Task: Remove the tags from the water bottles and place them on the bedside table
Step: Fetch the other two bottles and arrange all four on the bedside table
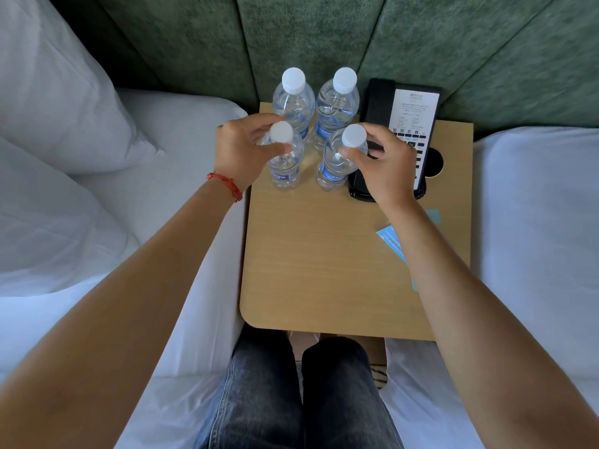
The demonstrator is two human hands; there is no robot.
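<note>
Several clear water bottles with white caps stand upright at the back of the wooden bedside table (pixel 311 254). My left hand (pixel 241 150) grips the neck of the front left bottle (pixel 285 166) just under its cap. My right hand (pixel 384 163) grips the neck of the front right bottle (pixel 337 166) the same way. Behind them stand the back left bottle (pixel 293 98) and the back right bottle (pixel 338 102), untouched. Light blue paper tags (pixel 390 243) lie on the table's right side, partly hidden by my right forearm.
A black telephone (pixel 405 124) with a white card sits at the table's back right, close to my right hand. White beds flank the table, with pillows (pixel 58 118) on the left. A green padded headboard (pixel 324 37) rises behind. My legs in dark jeans are below the table's front edge.
</note>
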